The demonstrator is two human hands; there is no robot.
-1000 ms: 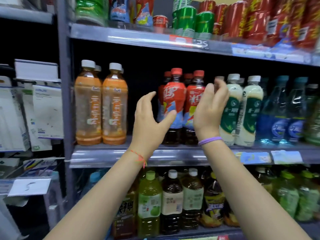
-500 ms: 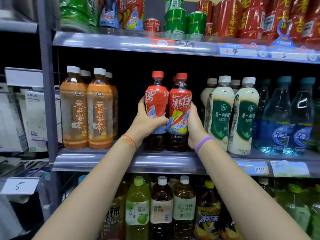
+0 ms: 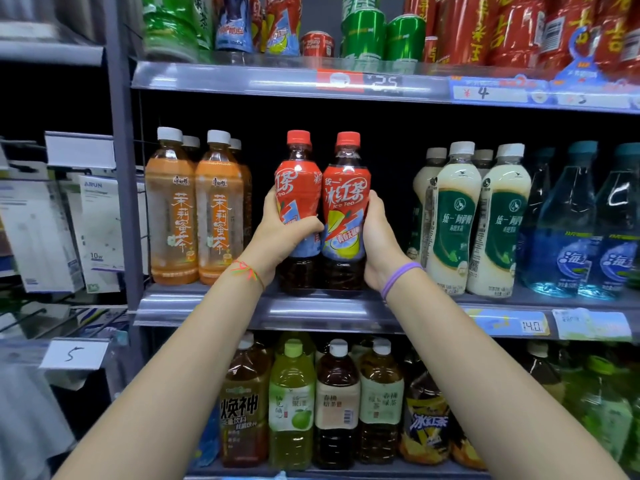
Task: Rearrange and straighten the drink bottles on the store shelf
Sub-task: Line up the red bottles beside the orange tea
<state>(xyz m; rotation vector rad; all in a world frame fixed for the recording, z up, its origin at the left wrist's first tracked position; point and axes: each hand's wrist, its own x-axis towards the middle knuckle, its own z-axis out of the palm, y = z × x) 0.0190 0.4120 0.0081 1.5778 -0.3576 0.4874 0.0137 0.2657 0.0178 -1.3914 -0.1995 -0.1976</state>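
Note:
Two red-capped ice tea bottles stand side by side at the front of the middle shelf. My left hand grips the left red bottle, whose label is turned partly sideways. My right hand grips the right red bottle, whose label faces me. Both bottles are upright and touch each other. To their left stand orange jasmine tea bottles. To their right stand cream milk tea bottles.
Blue water bottles fill the shelf's right end. Cans and bottles line the top shelf. Assorted tea bottles crowd the bottom shelf. A grey upright post and a rack of white boxed goods lie to the left.
A second ago both hands were open in front of the red bottles. They closed round the two front bottles and have drawn them forward to the shelf's front edge.

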